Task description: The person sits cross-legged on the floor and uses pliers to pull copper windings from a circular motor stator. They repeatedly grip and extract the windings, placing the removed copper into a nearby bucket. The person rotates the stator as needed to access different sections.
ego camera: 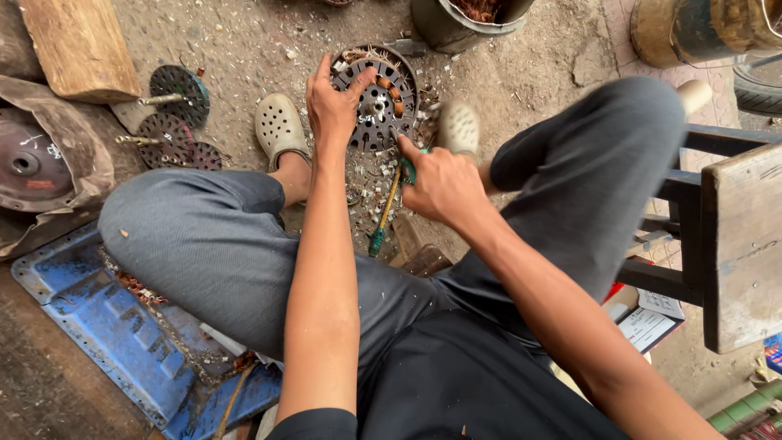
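Note:
A round dark metal motor core (383, 102) with copper windings lies on the dirt ground between my feet. My left hand (334, 104) rests on its left rim, fingers spread over the slots. My right hand (440, 183) grips a green-handled tool (406, 169) whose tip meets the core's lower right edge. A second tool with a yellow shaft and green handle (384, 213) lies on the ground just below, among small metal scraps.
Three similar round cores with shafts (173, 114) lie at the left, beside a wooden block (77, 45). A blue metal tray (106, 322) sits lower left. A metal bucket (460, 20) stands beyond the core. A wooden stool (733, 244) is at my right.

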